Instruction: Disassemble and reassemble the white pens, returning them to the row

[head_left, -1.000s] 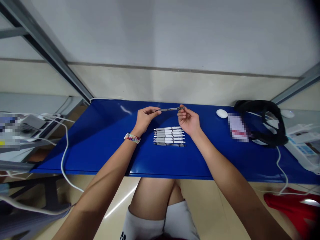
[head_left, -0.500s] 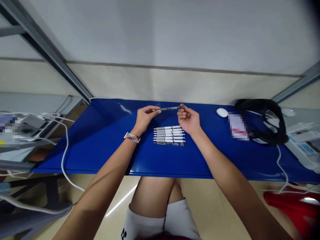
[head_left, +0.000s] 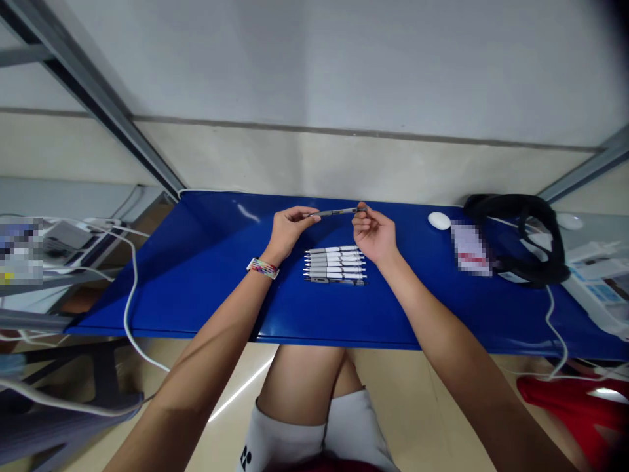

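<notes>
A dark grey pen is held level above the back of the blue table. My left hand pinches its left end between thumb and fingers. Its right end sits between the thumb and fingertips of my right hand. Nearer to me lies a row of several white and grey pens, side by side with their tips to the left. The nearest in the row is a dark pen. A colourful band is round my left wrist.
To the right are a white mouse, a blurred-out packet and a black headset with a white cable. A wall stands behind the table. White cables hang at the left edge.
The whole view has shifted slightly, so everything appears a little further right. Both hands keep hold of the dark pen, whose right end is tilted slightly more upward.
</notes>
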Demonstrator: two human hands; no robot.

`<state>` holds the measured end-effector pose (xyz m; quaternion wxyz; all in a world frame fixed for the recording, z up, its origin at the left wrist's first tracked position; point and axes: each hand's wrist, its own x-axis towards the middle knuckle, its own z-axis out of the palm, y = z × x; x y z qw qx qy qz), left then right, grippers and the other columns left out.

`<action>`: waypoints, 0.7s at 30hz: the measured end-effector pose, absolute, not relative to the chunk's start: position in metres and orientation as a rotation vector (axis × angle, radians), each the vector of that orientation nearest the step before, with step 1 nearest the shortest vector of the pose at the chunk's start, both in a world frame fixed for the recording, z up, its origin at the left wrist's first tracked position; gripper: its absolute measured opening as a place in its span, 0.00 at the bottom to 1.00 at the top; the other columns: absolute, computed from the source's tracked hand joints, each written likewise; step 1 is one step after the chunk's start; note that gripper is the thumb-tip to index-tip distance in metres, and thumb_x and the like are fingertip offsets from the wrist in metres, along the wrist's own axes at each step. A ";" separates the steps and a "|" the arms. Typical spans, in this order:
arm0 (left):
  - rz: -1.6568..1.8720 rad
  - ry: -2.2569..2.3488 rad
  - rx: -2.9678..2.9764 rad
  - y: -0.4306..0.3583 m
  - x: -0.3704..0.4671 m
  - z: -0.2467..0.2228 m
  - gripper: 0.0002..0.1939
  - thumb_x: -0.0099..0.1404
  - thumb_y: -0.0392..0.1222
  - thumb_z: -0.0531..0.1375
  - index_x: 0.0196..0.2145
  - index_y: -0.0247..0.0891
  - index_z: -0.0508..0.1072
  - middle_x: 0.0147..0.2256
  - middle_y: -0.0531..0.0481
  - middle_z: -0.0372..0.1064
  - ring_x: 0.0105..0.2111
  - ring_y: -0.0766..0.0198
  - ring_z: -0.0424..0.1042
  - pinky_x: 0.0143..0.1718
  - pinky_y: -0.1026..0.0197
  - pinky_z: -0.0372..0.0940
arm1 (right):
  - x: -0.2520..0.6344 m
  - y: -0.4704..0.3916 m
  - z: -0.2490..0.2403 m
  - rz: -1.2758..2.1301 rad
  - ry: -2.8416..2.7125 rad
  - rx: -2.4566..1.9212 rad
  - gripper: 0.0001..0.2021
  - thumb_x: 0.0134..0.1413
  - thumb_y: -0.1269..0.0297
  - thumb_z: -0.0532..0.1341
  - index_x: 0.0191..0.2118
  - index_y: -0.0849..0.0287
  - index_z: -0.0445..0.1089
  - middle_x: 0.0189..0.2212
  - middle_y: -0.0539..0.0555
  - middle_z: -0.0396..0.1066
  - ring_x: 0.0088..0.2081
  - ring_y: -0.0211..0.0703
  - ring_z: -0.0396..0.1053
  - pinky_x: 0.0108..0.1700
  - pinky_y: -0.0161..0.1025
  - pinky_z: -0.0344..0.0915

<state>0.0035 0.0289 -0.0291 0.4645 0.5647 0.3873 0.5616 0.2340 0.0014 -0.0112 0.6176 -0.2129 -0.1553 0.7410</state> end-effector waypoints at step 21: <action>1.376 0.964 1.383 0.029 0.003 -0.029 0.16 0.54 0.48 0.79 0.39 0.40 0.87 0.33 0.48 0.82 0.33 0.63 0.76 0.42 0.58 0.71 | 0.232 0.001 -0.010 1.697 -0.419 -0.538 0.06 0.66 0.62 0.69 0.40 0.58 0.76 0.25 0.45 0.70 0.24 0.29 0.67 0.25 0.24 0.68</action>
